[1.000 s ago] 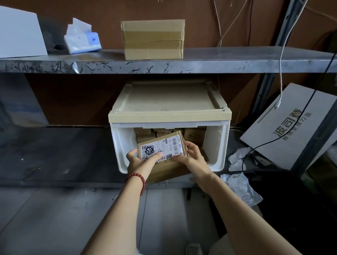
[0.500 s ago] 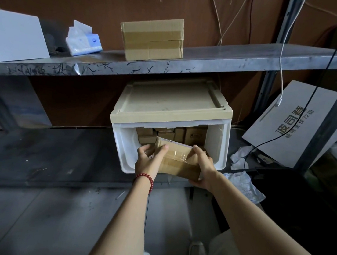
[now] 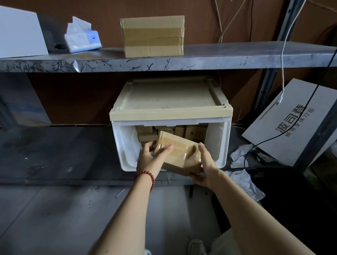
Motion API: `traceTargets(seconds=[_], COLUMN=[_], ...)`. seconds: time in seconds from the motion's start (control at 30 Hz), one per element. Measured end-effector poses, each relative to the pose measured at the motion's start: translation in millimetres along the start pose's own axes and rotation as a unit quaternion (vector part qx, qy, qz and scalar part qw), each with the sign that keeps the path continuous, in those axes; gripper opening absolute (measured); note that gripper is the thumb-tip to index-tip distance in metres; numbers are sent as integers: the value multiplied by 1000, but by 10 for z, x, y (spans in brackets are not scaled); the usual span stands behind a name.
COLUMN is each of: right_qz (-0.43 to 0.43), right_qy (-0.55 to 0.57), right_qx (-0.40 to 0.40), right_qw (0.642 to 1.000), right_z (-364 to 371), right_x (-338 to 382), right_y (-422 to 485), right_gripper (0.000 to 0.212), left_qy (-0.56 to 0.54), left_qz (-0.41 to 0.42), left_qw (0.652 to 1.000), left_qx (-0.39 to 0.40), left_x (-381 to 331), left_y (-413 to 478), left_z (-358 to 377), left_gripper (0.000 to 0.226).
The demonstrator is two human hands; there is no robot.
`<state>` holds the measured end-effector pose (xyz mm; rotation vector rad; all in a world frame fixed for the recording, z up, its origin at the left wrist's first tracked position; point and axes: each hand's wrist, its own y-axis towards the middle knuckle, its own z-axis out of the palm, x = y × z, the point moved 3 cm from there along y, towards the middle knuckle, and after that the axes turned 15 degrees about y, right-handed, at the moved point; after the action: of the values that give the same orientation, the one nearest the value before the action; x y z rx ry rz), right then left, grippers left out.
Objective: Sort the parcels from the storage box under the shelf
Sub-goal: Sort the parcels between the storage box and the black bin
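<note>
A white storage box [image 3: 223,142] with a beige lid sits under the metal shelf [image 3: 227,57], its front open. Inside stand several small cardboard parcels [image 3: 193,131]. In front of the opening I hold a taped brown parcel [image 3: 183,156], tilted, taped side up. My left hand [image 3: 152,159], with a red bead bracelet on the wrist, grips its left end, thumb on top. My right hand [image 3: 205,169] holds its right end and lower edge.
On the shelf stand a taped cardboard box [image 3: 152,35], a tissue pack [image 3: 82,37] and a white box [image 3: 15,32]. A white printed board [image 3: 294,123] leans at the right, with cables and crumpled plastic [image 3: 243,181] nearby. My shoe [image 3: 196,251] shows below.
The parcel showed its label side a second ago; it has been turned over so its taped side faces up, and both hands have shifted along its ends.
</note>
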<state>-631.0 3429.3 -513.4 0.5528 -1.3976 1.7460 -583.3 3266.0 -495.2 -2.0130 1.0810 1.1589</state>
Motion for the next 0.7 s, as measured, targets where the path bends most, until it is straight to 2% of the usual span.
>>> traceTargets(seconds=[0.13,0.27,0.37,0.43,0.7], right_qz=[-29,-83,-88,-99,-148], right_qy=[-26,-109,-131,-131,-98], right_qx=[9,10,24,32,18], right_qw=[999,991,987,986,984], right_z=[-16,-25,-30,-39,-135], right_x=[34,71,84,92,182], right_y=[42,47,50,69,126], right_gripper=[75,86,89,87,76], left_qy=[27,44,65,63,57], left_qz=[-19,-39,-59,-67,-62], left_qw=[999,998,996,996,996], left_qx=[12,15,9,4,2], left_x=[59,115,156,160,124], left_y=[34,51,61,64,43], left_z=[-10,-24,-32,-32,-10], left_gripper=[73,78,71,65,63])
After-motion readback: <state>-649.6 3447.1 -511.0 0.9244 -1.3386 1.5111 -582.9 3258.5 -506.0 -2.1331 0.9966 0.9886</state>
